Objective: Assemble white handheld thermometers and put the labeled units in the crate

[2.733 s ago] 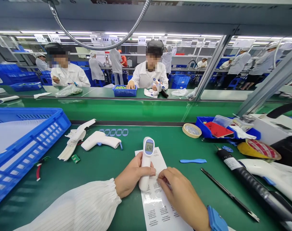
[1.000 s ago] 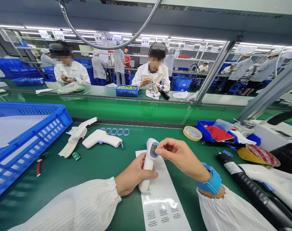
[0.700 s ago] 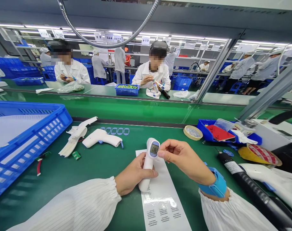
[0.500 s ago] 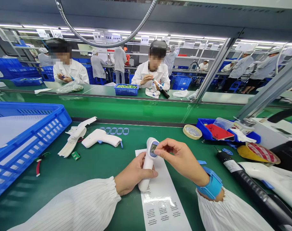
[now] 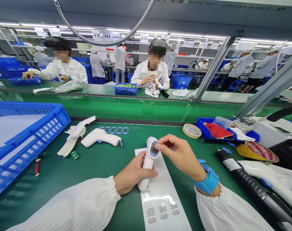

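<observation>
My left hand is wrapped round the handle of a white handheld infrared thermometer, which stands tilted above a printed white sheet. Its grey display in a blue-grey surround faces me. My right hand, with a blue wrist strap, has thumb and forefinger pinched together at the display's right edge. Whatever lies between those fingertips is too small to make out. Left of my hands lie another white thermometer body, an opened white shell and a small green circuit board.
A blue crate occupies the left side. Blue ring-shaped pieces lie at the back. On the right are a round tray of small parts, a blue bin and a black electric screwdriver. Co-workers sit across the bench.
My right hand has lifted slightly at the display, and dark marks now show across it. My left hand keeps its hold. Across the bench, a co-worker's arm has reached into a blue bin.
</observation>
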`<state>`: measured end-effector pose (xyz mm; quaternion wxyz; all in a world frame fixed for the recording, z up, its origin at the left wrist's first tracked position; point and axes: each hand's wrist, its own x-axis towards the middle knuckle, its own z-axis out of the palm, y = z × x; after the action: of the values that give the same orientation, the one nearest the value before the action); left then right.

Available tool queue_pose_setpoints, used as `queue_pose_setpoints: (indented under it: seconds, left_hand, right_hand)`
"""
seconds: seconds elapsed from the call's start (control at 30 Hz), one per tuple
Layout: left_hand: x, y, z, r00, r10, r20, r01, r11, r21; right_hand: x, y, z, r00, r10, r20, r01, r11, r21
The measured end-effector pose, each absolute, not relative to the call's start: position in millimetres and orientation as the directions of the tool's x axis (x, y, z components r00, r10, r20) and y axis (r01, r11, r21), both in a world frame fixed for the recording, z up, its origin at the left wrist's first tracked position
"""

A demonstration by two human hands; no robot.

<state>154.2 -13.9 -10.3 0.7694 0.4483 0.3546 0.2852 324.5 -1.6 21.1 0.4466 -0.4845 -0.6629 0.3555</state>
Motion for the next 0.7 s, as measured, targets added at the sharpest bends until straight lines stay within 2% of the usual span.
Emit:
queue_pose_setpoints:
  seconds: [0.47,0.7]
  left_hand:
    - [154.6,-13.5,-8.9,0.597,0.748,-0.29,-0.122,0.442,0.889]
    - [153.9,-14.6,-9.3,0.598,0.747,-0.293,-0.134,0.453,0.881]
  right_hand:
    - [328.1,-1.1,19.2,-0.15,0.971,0.187,0.246,0.22,-0.944]
    - [330.0,-5.5,28.8,-0.265,0.957,0.117,0.168,0.166,-0.972]
